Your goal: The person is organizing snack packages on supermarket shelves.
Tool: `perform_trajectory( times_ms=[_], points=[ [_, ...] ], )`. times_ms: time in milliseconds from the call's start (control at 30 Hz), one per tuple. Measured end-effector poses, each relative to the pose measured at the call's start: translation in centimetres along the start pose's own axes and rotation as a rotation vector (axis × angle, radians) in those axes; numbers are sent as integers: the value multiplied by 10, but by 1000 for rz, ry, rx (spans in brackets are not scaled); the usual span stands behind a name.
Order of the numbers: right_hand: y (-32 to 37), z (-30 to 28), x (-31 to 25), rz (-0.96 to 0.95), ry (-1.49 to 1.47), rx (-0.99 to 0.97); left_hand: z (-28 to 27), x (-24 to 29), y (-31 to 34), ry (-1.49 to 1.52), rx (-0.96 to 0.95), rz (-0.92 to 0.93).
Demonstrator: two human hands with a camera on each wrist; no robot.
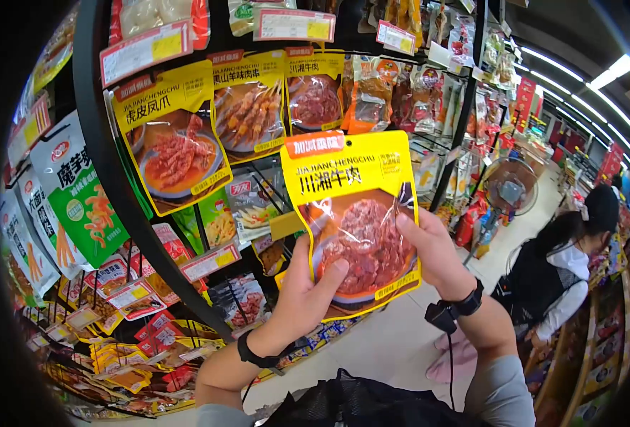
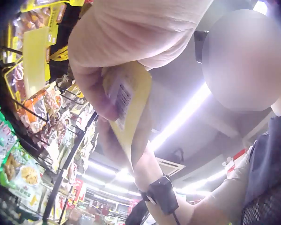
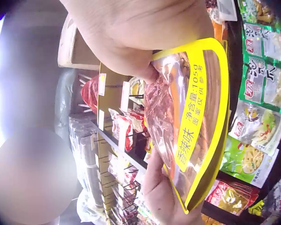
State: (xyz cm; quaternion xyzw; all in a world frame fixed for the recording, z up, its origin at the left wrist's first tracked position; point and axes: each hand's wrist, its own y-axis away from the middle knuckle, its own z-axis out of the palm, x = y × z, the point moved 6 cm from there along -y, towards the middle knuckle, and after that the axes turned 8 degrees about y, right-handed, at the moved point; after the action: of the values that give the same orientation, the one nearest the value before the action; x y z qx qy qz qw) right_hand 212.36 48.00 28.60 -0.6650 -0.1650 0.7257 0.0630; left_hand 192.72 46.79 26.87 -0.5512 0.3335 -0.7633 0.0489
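A yellow snack pouch (image 1: 354, 228) with a picture of sliced meat faces the head camera, upright in front of the shelf. My left hand (image 1: 304, 285) grips its lower left side, thumb across the front. On the right edge, my right hand (image 1: 432, 245) pinches it with the thumb on the picture and fingers behind. In the left wrist view the pouch (image 2: 131, 101) is seen from its edge, with a barcode label on its back. Up close in the right wrist view, its bottom part (image 3: 187, 126) shows printed text and a yellow border.
Similar yellow pouches (image 1: 176, 139) hang in a row on the rack behind, above price tags (image 1: 212, 263). Green and white snack bags (image 1: 80, 199) hang at the left. A person (image 1: 560, 263) in a dark vest stands in the aisle at right, beside low shelves (image 1: 607, 341).
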Motion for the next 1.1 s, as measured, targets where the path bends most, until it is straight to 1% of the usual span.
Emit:
perform_trajectory(
  times_ms=[67,100,133,167,200,267,333,367,467,533,600,733,867,900,1033,1100],
  points=[
    [-25,-8,-4,21,-101,-74,4,9,-21,-51,20,62],
    [-37,-13,-9,18,-106,-61,5,9,-33,-41,23,45],
    [-50,-17,-13,0,-145,-104,7,10,-46,-29,28,28],
    [-63,-21,-16,-15,-185,-147,10,11,-61,-9,16,73],
    [-76,-25,-19,-29,-224,-193,17,15,-75,46,9,76],
    [-98,-40,-26,-55,-234,-210,22,11,-99,59,17,67],
    [-116,-56,-36,-93,-236,-221,31,8,-122,24,34,98],
    [-124,-65,-42,-149,-214,-222,36,6,-133,4,36,110],
    [-145,-84,-59,-168,-241,-270,53,6,-162,4,23,141],
    [-156,-95,-67,-183,-240,-309,57,2,-178,-49,47,170],
    [-167,-104,-69,-182,-275,-348,63,0,-190,-55,59,162],
    [-182,-118,-69,-153,-277,-357,74,0,-202,-11,79,146],
    [-189,-122,-63,-102,-273,-394,74,-8,-204,12,106,107],
    [-189,-123,-63,-103,-254,-367,75,-8,-204,2,127,99],
    [-197,-121,-58,-65,-249,-384,71,-11,-205,-13,151,55],
    [-212,-119,-53,-58,-243,-412,65,-8,-213,-21,156,21]
  ],
)
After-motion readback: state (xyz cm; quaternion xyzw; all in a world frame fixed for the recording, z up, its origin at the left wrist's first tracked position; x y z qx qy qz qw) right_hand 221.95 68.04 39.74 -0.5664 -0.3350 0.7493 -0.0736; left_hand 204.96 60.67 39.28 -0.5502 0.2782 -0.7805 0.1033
